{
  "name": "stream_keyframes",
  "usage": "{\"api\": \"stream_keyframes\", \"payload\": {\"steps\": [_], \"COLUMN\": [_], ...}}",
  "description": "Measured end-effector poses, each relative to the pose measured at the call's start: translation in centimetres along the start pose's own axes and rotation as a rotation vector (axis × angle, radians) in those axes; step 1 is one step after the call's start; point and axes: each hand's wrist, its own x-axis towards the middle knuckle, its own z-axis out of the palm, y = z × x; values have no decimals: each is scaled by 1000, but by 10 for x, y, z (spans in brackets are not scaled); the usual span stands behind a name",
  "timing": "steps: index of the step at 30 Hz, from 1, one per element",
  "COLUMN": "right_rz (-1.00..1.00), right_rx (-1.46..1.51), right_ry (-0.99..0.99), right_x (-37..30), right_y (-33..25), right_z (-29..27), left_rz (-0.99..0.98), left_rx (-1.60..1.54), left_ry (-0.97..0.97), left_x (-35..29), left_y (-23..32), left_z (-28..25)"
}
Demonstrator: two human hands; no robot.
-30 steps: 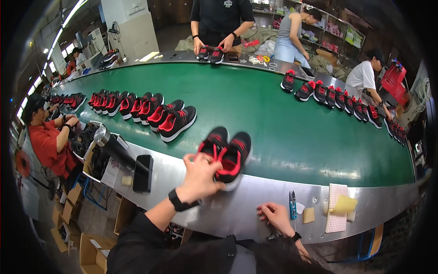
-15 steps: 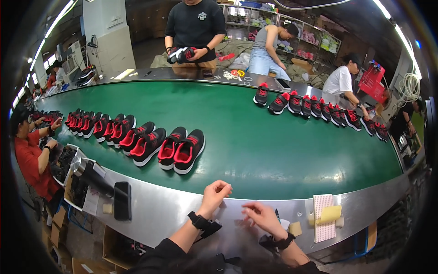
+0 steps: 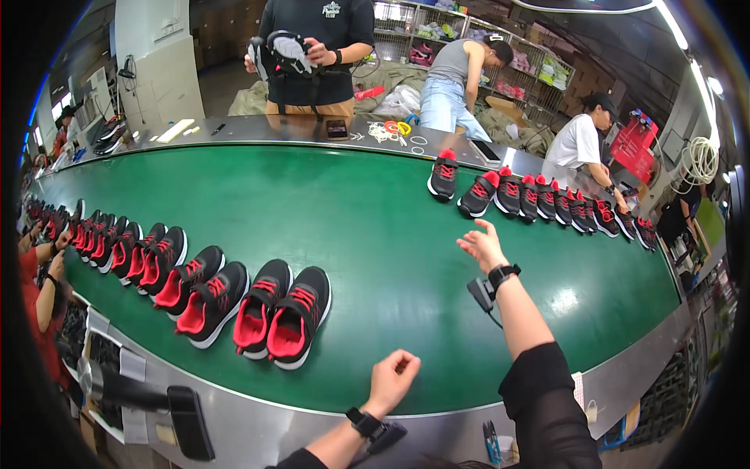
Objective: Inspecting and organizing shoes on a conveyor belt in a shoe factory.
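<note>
shoes line the near left edge of the belt, probably paired to keep mates together; the right hand, empty, fingers spread, stretches toward other shoes by the far right edge, apart from the curled, seemingly empty left hand by the near edge

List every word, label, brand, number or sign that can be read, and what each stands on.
Pale chest print on the dark shirt opposite: lettering shows, but I don't copy printed wording.
Small marks on the pale pillar: too small to read.
Nearest black-and-red shoes: no readable lettering.
</note>
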Motion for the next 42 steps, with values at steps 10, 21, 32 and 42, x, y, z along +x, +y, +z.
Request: {"api": "stream_keyframes", "payload": {"steps": [10,21,32,42], "right_rz": [-170,-307,-344,-315], "right_rx": [397,417,524,576], "right_ry": [52,270,185,403], "right_x": [183,193,177,179], "right_y": [33,49,53,43], "right_z": [64,84,79,60], "left_rz": [-299,-240,-285,-154], "left_rx": [-43,209,307,340], "left_ry": [75,164,175,221], "left_x": [14,10,11,13], "left_y": [-4,6,15,18], "left_z": [11,24,30,44]}}
